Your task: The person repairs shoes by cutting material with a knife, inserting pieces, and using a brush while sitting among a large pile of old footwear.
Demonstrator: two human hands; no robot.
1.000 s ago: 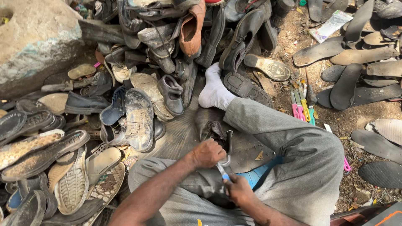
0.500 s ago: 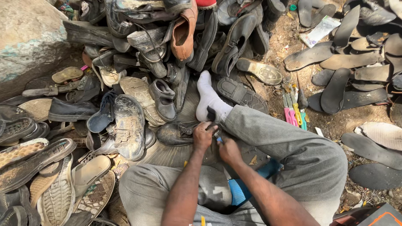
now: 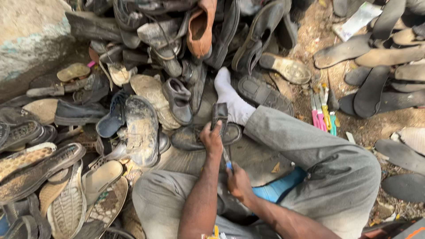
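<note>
My left hand point(image 3: 211, 139) grips a dark, narrow shoe piece point(image 3: 219, 114) and holds it upright in front of my white sock point(image 3: 232, 99). Just below it, my right hand point(image 3: 239, 181) is closed on a small blue-handled blade point(image 3: 227, 163), whose metal tip points up toward the left hand and the shoe piece. Both hands work between my legs, which are in grey trousers point(image 3: 310, 150). A dark worn shoe point(image 3: 188, 138) lies flat just left of my left hand.
A big heap of old shoes, sandals and loose soles point(image 3: 141, 128) covers the ground to the left and ahead. More dark soles point(image 3: 376, 88) lie on the dirt at the right. Coloured toothbrush-like tools point(image 3: 324, 113) lie beside my knee. A large rock point(image 3: 31, 35) stands at upper left.
Both hands have moved forward from my lap toward my foot. My left hand now holds the dark shoe piece upright, and the right hand with the blade has come up under it.
</note>
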